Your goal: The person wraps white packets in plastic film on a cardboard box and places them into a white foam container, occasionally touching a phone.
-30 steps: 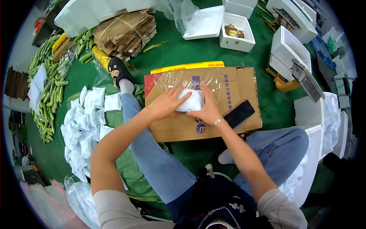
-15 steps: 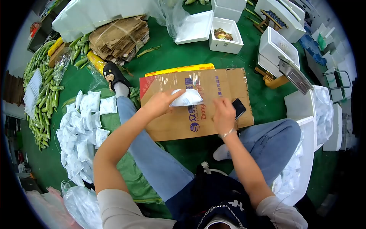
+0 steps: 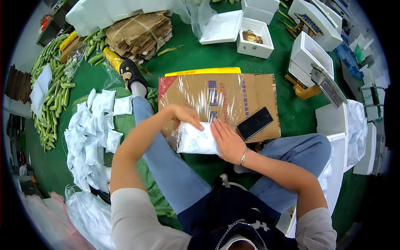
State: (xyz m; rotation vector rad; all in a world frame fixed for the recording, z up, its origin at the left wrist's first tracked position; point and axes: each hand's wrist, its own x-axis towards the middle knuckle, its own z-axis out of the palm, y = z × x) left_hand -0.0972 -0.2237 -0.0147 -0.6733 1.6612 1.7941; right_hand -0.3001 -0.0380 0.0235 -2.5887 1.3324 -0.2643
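Observation:
A puffy white pouch (image 3: 196,139) with faint bluish print is between my two hands, over the front edge of a flat cardboard box (image 3: 258,96). My left hand (image 3: 186,116) grips its upper left side, thumb on top. Along the pouch's right side, my right hand (image 3: 228,141) presses with straight fingers; its thumb is hidden. Clear film (image 3: 196,93) covers part of the cardboard and bunches at the pouch's left edge. Just right of my right hand, a black phone (image 3: 255,123) lies on the cardboard.
Similar white pouches (image 3: 89,146) are heaped on the left. Green produce (image 3: 52,104) lies beyond them. Stacked flat cardboard (image 3: 139,35) is at the back. White foam boxes (image 3: 255,48) stand at the back and right, near a scale (image 3: 327,85). My legs flank the box.
The pouch has come down and toward me from above the cardboard. My right hand has moved left from beside the phone onto the pouch, uncovering the phone, which now lies further left.

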